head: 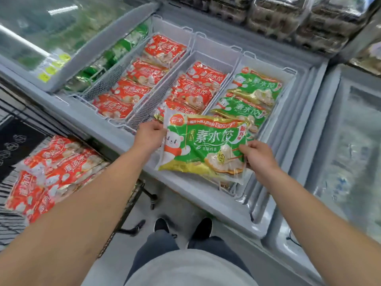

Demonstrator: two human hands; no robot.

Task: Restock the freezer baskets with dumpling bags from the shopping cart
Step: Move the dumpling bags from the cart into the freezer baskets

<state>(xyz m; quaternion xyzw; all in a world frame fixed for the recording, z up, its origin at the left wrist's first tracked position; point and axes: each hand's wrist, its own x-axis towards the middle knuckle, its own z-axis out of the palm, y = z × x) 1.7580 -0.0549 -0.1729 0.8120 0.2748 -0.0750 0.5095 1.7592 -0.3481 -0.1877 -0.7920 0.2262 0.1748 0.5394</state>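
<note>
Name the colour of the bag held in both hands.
Mainly green bag, gold lower edge; head view.

black shoes point(183, 228) on floor | dark mat point(14, 141) — far left | yellow tags point(54, 66) — freezer lid

You have a single view, worn on your head and looking forward and steeply down with a wide-angle lens that bends straight edges toward the frame's borders. Your forearms enter from the lower left and lower right corners, and your shoes point(183, 227) sit at bottom centre, so the camera looks almost straight down your body. The open chest freezer point(185, 195) runs diagonally from the left edge to the right, close in front of you. The shopping cart point(127, 205) occupies the lower left. No second view overlaps this one.
</note>
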